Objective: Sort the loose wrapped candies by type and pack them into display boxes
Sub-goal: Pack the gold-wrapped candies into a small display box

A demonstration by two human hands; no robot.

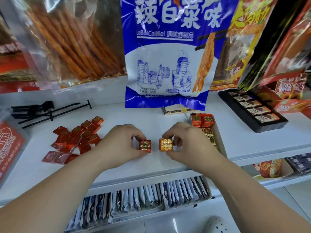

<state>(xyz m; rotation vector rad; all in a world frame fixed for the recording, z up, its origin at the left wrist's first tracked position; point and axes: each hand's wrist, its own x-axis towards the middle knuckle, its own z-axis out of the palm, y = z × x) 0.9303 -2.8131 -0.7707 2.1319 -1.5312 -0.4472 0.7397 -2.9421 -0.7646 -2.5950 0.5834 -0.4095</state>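
Note:
My left hand [123, 142] pinches a red-wrapped square candy [145, 146] with a gold emblem, resting on the white shelf [134, 118]. Beside it, my right hand [186, 143] grips an orange-gold wrapped candy [166, 144] of the same size. The two candies sit a few centimetres apart. A pile of loose red candies [75, 137] lies to the left. To the right, a narrow white display box [218, 132] holds red candies at its far end and gold ones nearer me; my right wrist hides its near part.
Hanging snack bags crowd the back, a large blue-and-white one [165, 52] right behind my hands. Black hooks [45, 109] lie at the back left. A black tray of wrapped bars [254, 111] stands at the right. Packets fill the lower shelf [143, 200].

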